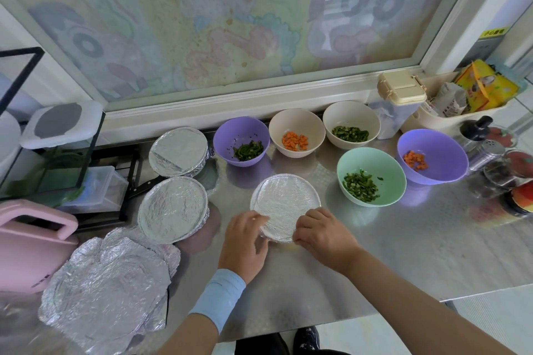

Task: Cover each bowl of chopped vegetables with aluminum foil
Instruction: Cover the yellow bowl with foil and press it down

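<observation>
Centrally on the steel counter (403, 253), the left hand (245, 242) and right hand (323, 233) curl their fingers round the foil-covered bowl (284, 202) at its near rim. Bare steel lies rightward, reaching the front edge. The yellow label (493, 32) is too small to read.

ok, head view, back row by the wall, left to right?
foil-covered bowl → small purple bowl with greens → cream bowl with carrot → cream bowl with greens → tub with cream lid

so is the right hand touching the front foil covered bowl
Touching: head view shows the right hand curled onto the near edge of the foil-covered bowl.
</observation>
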Motion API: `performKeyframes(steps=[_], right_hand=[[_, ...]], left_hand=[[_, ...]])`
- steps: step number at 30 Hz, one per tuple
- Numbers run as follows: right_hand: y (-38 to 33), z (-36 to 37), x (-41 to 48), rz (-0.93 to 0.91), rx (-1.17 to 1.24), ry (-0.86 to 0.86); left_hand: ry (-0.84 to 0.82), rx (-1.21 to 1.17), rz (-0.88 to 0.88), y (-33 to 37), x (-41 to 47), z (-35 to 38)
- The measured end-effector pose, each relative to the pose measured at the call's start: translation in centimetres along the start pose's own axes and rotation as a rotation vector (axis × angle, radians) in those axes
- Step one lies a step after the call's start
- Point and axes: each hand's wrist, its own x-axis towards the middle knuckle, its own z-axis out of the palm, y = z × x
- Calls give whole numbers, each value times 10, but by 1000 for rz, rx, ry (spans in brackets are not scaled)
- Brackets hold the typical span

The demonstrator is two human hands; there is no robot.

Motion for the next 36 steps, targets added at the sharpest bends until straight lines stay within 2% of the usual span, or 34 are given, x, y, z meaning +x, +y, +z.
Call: performKeyframes(steps=[3, 4, 6, 10, 11, 13, 17, 22, 25, 27, 29, 31, 33, 36], right_hand=[[-5, -1, 4, 6, 44, -48], [-8, -3, 5, 6, 80, -62], [-12, -4, 8, 102, 145, -71], [-5, -15, 22, 661, 260, -171], [-5, -19, 27, 766, 346, -221], [-5, -22, 31, 862, 430, -283], [-6, -22, 26, 843, 311, -173], [-7, -31, 27, 852, 193, -236], [-3, -30, 34, 870, 99, -252], [-4, -26, 38, 861, 201, -267], [-9, -22, 42, 870, 357, -328], [-16, -16, 42, 868, 401, -356], [-19, -12, 38, 904, 383, -247], [-18, -13, 31, 931, 333, -100]], left_hand=[[131, -416, -697, 24, -6, -1], [164, -490, -857, 31, -5, 1], [168, -508, -987, 43, -2, 4], [117, -507, -1042, 53, 5, 14], [116, -527, -1040, 53, 7, 18], [133, -590, -1039, 51, 13, 19], [180, -554, -1069, 42, 29, 8], [107, -631, -1100, 10, 45, 6], [122, -643, -1086, 12, 43, 6], [131, -658, -1079, 23, 36, 13], [172, -779, -1110, 38, 32, 21], [243, -873, -1172, 49, 34, 24], [296, -927, -1208, 50, 42, 22], [268, -980, -1185, 38, 51, 17]])
